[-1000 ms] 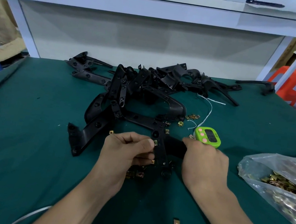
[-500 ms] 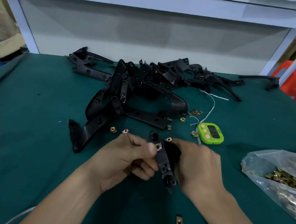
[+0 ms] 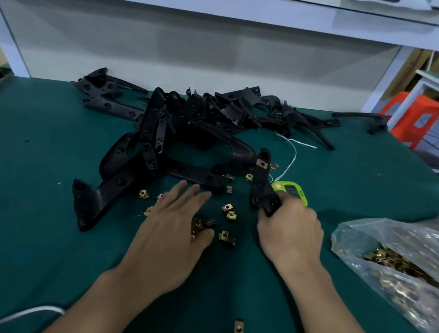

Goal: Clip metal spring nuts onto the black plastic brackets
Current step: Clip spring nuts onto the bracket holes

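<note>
Left hand (image 3: pixel 177 225) released the long black plastic bracket (image 3: pixel 260 184); fingers straight, slightly apart, palm down over loose brass-coloured metal spring nuts (image 3: pixel 228 212). Right hand (image 3: pixel 290 231) clamps bracket's lower end, bracket tilted upward; one clipped nut (image 3: pixel 262 164) near top.

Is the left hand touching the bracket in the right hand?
Apart. Head view: cloth and loose nuts lie between left hand and bracket, which the right hand grips.
</note>
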